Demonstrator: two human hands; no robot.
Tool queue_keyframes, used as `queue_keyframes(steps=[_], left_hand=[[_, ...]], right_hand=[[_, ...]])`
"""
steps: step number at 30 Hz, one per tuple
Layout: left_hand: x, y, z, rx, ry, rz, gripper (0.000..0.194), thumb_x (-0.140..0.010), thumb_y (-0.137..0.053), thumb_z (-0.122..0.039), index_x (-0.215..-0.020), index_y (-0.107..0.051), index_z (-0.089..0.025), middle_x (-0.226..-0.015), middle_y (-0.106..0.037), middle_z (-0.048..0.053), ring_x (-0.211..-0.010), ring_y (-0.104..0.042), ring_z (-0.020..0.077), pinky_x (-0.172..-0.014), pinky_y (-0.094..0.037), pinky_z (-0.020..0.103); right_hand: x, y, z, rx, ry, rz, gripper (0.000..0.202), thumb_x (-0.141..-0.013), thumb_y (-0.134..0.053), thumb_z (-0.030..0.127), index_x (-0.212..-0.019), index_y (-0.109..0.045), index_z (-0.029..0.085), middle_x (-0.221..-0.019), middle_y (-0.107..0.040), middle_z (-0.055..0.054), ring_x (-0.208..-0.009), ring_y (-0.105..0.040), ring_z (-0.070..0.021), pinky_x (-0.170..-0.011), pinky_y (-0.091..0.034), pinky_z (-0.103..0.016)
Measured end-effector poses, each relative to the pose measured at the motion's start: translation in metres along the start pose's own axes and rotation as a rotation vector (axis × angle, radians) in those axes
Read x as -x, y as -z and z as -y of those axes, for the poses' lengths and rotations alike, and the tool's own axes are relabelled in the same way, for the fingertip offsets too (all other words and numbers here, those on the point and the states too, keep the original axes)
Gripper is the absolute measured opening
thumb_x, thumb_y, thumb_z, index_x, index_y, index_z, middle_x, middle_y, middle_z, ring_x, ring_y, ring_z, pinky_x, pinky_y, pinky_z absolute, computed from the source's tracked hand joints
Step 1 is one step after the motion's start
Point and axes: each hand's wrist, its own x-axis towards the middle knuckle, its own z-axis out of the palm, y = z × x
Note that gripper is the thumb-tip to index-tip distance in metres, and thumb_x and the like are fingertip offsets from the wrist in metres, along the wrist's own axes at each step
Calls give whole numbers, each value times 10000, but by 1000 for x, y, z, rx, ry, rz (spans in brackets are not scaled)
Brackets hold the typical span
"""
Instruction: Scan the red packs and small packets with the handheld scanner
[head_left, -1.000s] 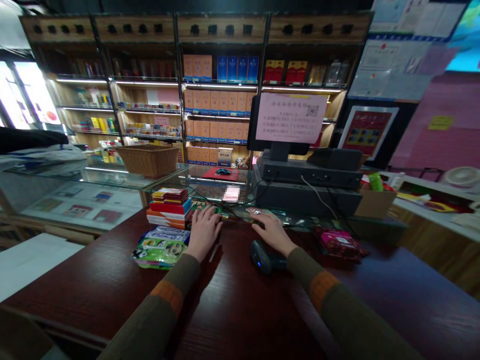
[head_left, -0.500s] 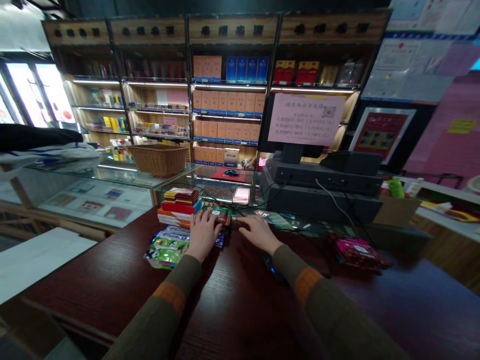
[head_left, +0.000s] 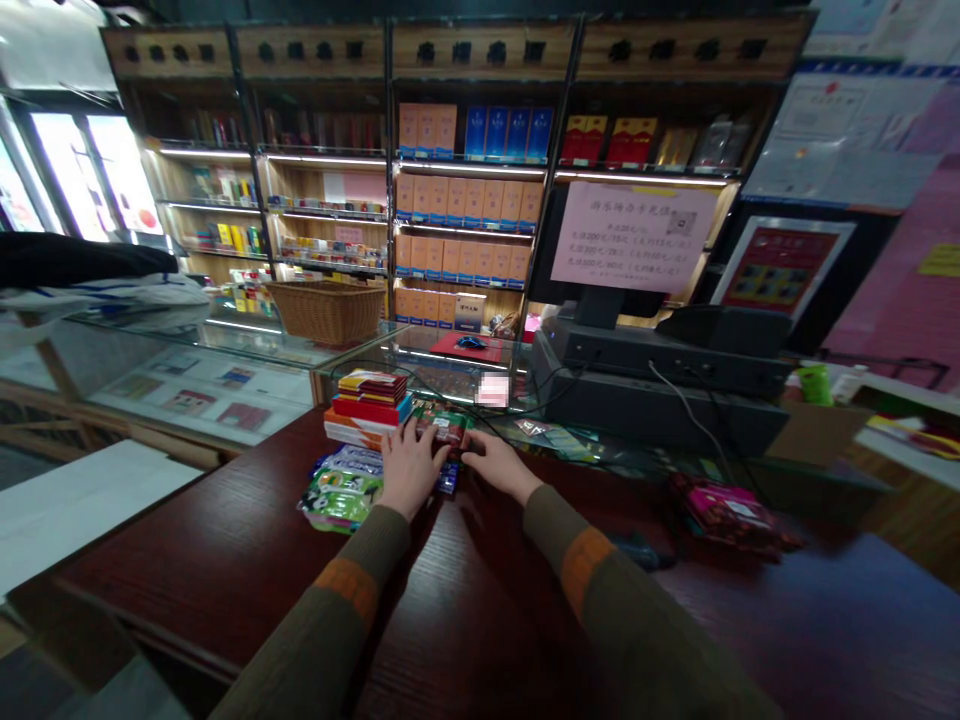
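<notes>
My left hand (head_left: pixel 411 468) rests palm down, fingers spread, over the left side of a brown and green snack packet (head_left: pixel 448 428). At the packet's right edge, my right hand (head_left: pixel 501 466) touches it with thumb and fingers apart. Blue-and-white packets (head_left: pixel 351 460) and a green packet with a panda picture (head_left: pixel 346 500) lie left of and partly under my left hand. Just behind them stands a stack of red, orange and white boxes (head_left: pixel 367 412). What lies under my left palm is hidden.
A dark handheld device (head_left: pixel 639 550) shows beside my right forearm. Further right lie pink and dark red packets (head_left: pixel 731 508). Behind are a black monitor base and till (head_left: pixel 660 395), cables, a glass case with a wicker basket (head_left: pixel 330 310), and shelves of boxes.
My right hand has moved left and now reaches the packet's right edge. My left hand stays over the packets. The view has turned slightly left, and more of the dark device shows.
</notes>
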Motion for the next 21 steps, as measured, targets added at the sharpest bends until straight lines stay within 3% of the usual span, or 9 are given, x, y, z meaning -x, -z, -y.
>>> queue_keyframes(steps=[5, 9, 12, 15, 21], left_hand=[[0, 1, -1, 20, 8, 10, 454, -913, -590, -480, -1286, -650, -228, -1397, -577, 165, -1264, -504, 377, -1087, -355, 567], [0, 6, -3, 32, 8, 34, 417, -901, -611, -451, -1259, -656, -242, -1354, -598, 139, -1190, -529, 368, -1006, -409, 534], [1, 12, -5, 31, 12, 64, 404, -878, -638, -395, -1253, -650, -244, -1341, -596, 128, -1143, -531, 360, -953, -430, 514], [2, 15, -7, 25, 0, 101, 457, -840, -642, -242, -1297, -620, -250, -1361, -580, 117, -1133, -519, 353, -929, -439, 497], [4, 12, -7, 95, -27, 125, 518, -847, -454, -37, -1301, -620, -223, -1348, -585, 125, -1119, -550, 312, -940, -468, 465]], right_hand=[[-9, -15, -1, -364, -18, 8, 344, -765, -619, 260, -1080, -746, 207, -995, -752, -26, -923, -662, -214, -913, -503, -360], [-8, -14, 1, -473, -52, -1, 308, -755, -584, 254, -991, -762, 168, -906, -749, -25, -839, -657, -203, -847, -509, -333], [-7, -8, 0, -374, -58, -16, 350, -693, -551, 145, -964, -770, 162, -825, -739, -12, -779, -647, -191, -785, -502, -301], [-3, 2, 2, -147, -15, -50, 416, -644, -522, 47, -935, -787, 179, -808, -746, -18, -799, -659, -198, -772, -483, -277], [8, 20, 14, 168, 21, -101, 351, -717, -629, 66, -994, -805, 190, -934, -785, -73, -886, -694, -226, -797, -468, -262]])
